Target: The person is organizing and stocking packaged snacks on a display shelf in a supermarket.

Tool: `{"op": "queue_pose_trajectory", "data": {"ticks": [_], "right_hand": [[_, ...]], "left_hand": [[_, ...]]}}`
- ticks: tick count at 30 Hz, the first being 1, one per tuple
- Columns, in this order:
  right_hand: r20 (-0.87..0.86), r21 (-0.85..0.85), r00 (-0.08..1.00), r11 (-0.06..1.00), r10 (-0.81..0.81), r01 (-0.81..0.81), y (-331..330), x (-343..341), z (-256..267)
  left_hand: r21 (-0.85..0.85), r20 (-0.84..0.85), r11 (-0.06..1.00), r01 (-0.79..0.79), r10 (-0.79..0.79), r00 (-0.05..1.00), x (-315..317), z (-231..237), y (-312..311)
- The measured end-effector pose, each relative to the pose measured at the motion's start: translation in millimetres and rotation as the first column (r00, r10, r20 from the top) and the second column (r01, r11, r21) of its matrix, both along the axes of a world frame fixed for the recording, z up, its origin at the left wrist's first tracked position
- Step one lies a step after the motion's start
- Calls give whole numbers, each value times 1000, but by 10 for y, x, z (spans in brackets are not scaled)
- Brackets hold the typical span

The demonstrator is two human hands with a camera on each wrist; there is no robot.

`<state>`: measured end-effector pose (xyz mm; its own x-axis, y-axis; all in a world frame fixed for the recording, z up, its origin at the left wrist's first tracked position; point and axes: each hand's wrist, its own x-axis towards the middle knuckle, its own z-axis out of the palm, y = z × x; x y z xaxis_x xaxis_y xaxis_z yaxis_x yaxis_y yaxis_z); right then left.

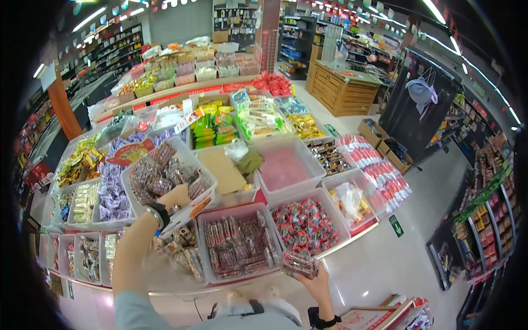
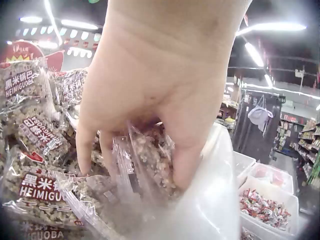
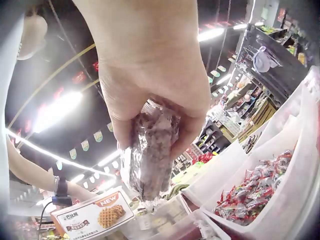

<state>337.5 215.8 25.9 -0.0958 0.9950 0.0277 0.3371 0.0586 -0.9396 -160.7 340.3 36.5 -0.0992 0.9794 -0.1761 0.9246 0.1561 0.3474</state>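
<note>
My left hand (image 1: 175, 199) reaches into a raised clear plastic bin (image 1: 209, 190) heaped with wrapped black rice crackers (image 1: 148, 179). In the left wrist view, thumb and fingers of that hand grip a clear-wrapped rice cracker packet (image 2: 152, 157) among others labelled HEIMIGUOBA (image 2: 42, 187). My right hand (image 1: 316, 283) holds several wrapped rice cracker packets (image 1: 300, 264) in a small stack, in front of the display. Fingers and thumb clasp the stack from both sides in the right wrist view (image 3: 150, 157). Below the left hand, a bin (image 1: 206, 269) contains similar packets laid in rows (image 1: 236, 247).
A waffle-pictured card (image 3: 95, 217) is on the front of the raised bin. To the right stand a bin of red-wrapped sweets (image 1: 308, 225) and a bin with a pink bottom (image 1: 286, 165). A cardboard piece (image 1: 220, 170) lies behind. Shelves (image 1: 478, 220) line the right aisle.
</note>
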Motion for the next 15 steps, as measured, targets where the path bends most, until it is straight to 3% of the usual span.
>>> {"op": "queue_pose_trajectory", "data": {"ticks": [1, 5, 8, 10, 13, 15], "right_hand": [[-33, -11, 999, 1000, 10, -11, 60, 58, 34], [-106, -30, 993, 998, 46, -49, 295, 353, -163], [-55, -67, 991, 990, 119, -123, 530, 511, -281], [-13, -63, 988, 986, 152, -153, 637, 507, -240], [-97, 14, 970, 975, 223, -223, 806, 390, -206], [-142, -122, 952, 949, 273, -290, 878, 297, -218]], "left_hand": [[28, 19, 1000, -7, 6, 1000, 39, 13, -18], [189, -194, 981, -44, 81, 978, 120, 126, -174], [174, -274, 965, -197, 240, 931, 587, 766, -465], [311, -316, 926, -213, 313, 896, 677, 904, -593], [510, -270, 844, -164, 338, 902, 967, 1240, -898], [528, -282, 829, -187, 379, 881, 1115, 1320, -1144]]}}
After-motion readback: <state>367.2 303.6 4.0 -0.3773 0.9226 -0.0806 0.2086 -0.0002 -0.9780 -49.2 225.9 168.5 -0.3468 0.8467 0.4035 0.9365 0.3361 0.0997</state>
